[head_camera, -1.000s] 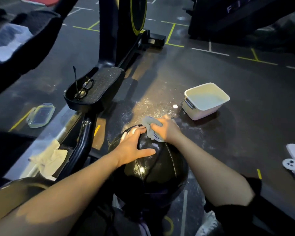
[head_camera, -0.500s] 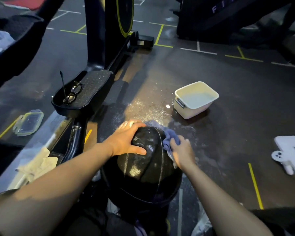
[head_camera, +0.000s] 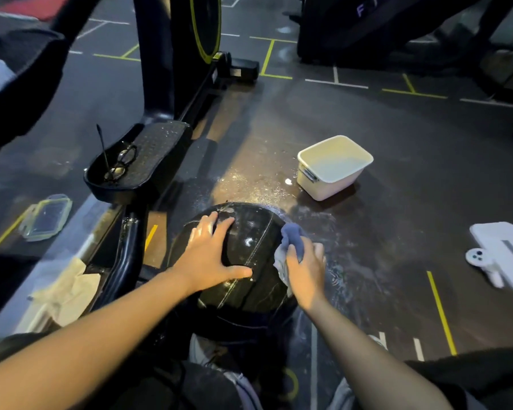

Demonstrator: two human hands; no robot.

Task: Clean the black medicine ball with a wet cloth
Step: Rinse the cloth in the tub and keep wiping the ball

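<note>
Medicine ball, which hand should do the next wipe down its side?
Right. The right hand already grips the blue cloth against the medicine ball's right side, while the left hand lies flat on top, steadying it.

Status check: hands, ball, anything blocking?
Left hand flat on the medicine ball. Right hand grips cloth against ball's right side. Nothing blocking.

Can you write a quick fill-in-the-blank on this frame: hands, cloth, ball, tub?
1. The left hand lies flat on top of the black ____.
2. The right hand holds a ____ cloth against the ball.
3. The white tub stands on the ____.
4. A pair of ____ lies on the pedal.

Missing: medicine ball; blue; floor; glasses
</note>
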